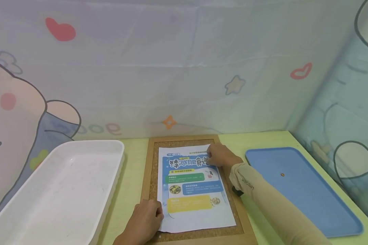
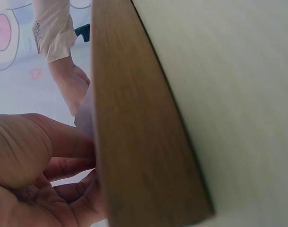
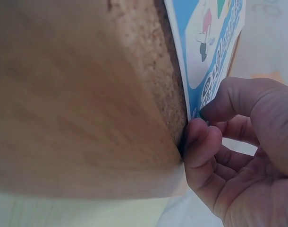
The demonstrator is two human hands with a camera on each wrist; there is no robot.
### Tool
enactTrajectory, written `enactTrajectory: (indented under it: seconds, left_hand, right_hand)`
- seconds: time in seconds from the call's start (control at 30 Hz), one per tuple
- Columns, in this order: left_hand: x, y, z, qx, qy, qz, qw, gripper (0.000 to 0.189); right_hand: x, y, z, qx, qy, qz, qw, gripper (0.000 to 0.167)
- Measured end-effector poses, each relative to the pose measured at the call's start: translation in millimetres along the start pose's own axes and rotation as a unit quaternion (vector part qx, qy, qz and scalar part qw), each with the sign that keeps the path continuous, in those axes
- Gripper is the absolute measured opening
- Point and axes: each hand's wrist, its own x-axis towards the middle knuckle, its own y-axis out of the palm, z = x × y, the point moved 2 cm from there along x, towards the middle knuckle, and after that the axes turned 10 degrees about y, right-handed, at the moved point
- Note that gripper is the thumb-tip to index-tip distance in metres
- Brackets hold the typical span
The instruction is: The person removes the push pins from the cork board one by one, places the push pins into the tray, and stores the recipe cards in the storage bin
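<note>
A printed poster sheet (image 1: 190, 217) with blue, green and yellow panels lies on a wood-framed corkboard (image 1: 228, 226). At its upper right corner, my right hand (image 1: 219, 155) pinches a small teal thing (image 3: 202, 114), mostly covered by the thumb and index finger. These fingertips are right at the sheet's edge, over the cork. My left hand (image 1: 147, 217) rests at the lower left of the board with its fingers curled, fingertips at the sheet's left edge. In the left wrist view the wooden frame (image 2: 139, 118) hides those tips, and I cannot tell whether they pinch the paper.
A white tray (image 1: 118, 160) stands on the left of the pale yellow-green table (image 1: 128, 170). On the right is a blue tray (image 1: 306, 200) with one small orange-brown piece (image 1: 282, 174) in it. A cartoon-printed curtain (image 1: 178, 85) hangs behind the table.
</note>
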Motion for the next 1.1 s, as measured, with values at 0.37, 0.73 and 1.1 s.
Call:
enactTrajectory:
  seconds: [0.37,0.73,1.1]
  left_hand:
    - [0.1,0.7,-1.1,-0.006,-0.008,0.005,0.9999,0.023]
    - [-0.4,0.5,-0.5,-0.015,-0.008,0.003,0.9999,0.024]
    - [-0.7,0.2,0.9,-0.004,0.008,-0.012,0.9999,0.026]
  right_hand:
    - [1.1,-1.6,-4.7,0.009,-0.002,0.032,0.9995,0.016]
    - [-0.4,-4.9,-3.4,0.019,-0.007,0.04,0.999,0.009]
    - [1.6,-5.2,-7.0,0.021,-0.005,0.015,0.9997,0.012]
